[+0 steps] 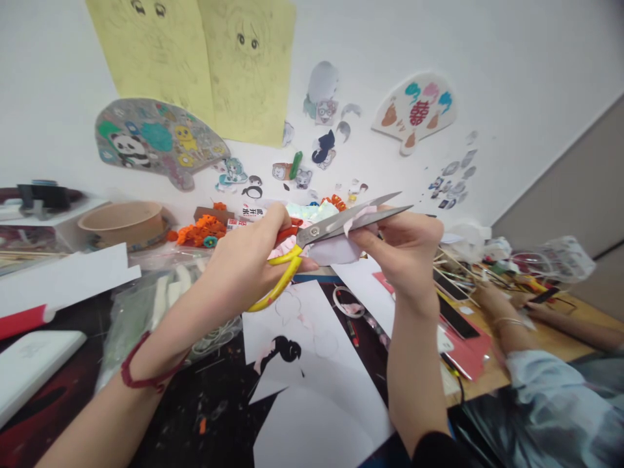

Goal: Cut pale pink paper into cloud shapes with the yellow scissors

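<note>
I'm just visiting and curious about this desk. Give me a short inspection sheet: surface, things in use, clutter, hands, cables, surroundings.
Surface: dark table, partly covered by white sheets; a black cutout or drawing shows on one.
Things in use: scissors, blades parted, with pale paper at them.
Clutter: orange flowers, a round tub and a plastic bag.
Hands: left hand grips the scissors' handles; right hand holds the paper.
Cables: a thin dark strand on the right; too small to tell if it is one.
Surroundings: white wall with yellow drawings and fans; a co-worker's hand over a wooden table.
</note>
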Available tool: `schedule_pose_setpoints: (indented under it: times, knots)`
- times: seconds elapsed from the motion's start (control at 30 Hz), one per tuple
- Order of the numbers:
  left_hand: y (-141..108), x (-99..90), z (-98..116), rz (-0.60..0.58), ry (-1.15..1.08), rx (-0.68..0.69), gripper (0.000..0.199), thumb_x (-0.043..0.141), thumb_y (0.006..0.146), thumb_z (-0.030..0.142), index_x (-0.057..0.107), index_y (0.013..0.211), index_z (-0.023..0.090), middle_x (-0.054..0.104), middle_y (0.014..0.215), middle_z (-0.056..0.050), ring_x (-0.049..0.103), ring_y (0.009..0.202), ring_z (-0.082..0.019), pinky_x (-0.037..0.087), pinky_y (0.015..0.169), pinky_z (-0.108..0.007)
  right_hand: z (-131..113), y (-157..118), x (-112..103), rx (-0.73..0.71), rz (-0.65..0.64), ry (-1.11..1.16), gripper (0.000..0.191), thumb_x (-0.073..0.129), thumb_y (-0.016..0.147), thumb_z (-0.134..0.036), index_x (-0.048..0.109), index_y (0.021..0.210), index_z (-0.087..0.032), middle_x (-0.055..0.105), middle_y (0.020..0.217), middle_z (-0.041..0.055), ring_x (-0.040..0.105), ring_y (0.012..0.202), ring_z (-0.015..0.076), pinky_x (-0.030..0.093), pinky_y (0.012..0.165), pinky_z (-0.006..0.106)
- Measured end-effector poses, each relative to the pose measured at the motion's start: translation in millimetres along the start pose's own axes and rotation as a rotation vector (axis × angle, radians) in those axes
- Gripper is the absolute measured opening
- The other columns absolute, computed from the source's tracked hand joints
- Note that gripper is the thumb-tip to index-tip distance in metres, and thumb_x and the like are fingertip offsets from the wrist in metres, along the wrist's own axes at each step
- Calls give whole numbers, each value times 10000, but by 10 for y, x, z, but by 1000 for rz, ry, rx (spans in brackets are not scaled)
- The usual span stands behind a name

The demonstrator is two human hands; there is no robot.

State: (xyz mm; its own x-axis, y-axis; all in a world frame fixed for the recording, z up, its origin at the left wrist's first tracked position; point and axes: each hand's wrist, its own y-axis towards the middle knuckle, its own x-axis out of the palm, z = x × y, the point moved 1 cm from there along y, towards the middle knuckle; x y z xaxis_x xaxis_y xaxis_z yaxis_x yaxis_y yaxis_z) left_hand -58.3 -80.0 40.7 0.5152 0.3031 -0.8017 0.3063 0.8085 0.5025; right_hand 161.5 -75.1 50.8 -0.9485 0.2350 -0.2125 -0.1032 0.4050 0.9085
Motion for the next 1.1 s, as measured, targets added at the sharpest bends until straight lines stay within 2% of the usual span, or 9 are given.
schedule_pose_setpoints:
  times: [0.27,0.4,0.6,0.83,0.97,1.1]
  knots:
    - [-1,-2,-9,15,16,-10,433,597,820,607,385,943,249,655,807,-33,615,686,-240,365,571,-314,17,2,-19,-13,-10,7,97,743,773,-140,765,743,-231,672,678,-25,582,661,119,427,616,288]
    - [-3,2,-18,8,15,16,445,589,831,629,380,921,247,649,789,-22,607,676,-220,339,566,-298,43,-9,-32,-28,-13,23,130,743,756,-116,781,782,-238,704,710,-25,609,680,125,450,627,285]
    - [13,-20,-22,17,43,21,465,583,829,650,367,866,239,630,752,-16,536,610,-172,301,551,-283,78,-23,-45,-3,-14,-20,55,745,757,-171,770,766,-219,670,665,-8,572,654,143,483,670,323]
    - [13,-11,-37,37,61,37,502,587,827,662,308,820,245,527,648,24,442,543,-144,274,526,-274,84,-16,-62,-19,-35,-27,62,732,772,-162,754,759,-218,636,652,-20,528,632,123,444,645,306]
    - [20,-40,-13,35,96,-21,443,570,843,617,333,818,243,537,645,18,441,548,-150,279,530,-270,58,-2,-74,-3,-56,-66,130,752,785,-215,694,670,-205,563,591,-35,456,587,98,374,576,281]
    - [40,-47,-4,24,104,-110,394,578,828,593,401,874,244,607,708,-10,538,626,-200,307,561,-287,45,7,-74,54,-64,-46,108,745,815,-236,717,715,-204,593,609,-33,472,595,89,376,578,271]
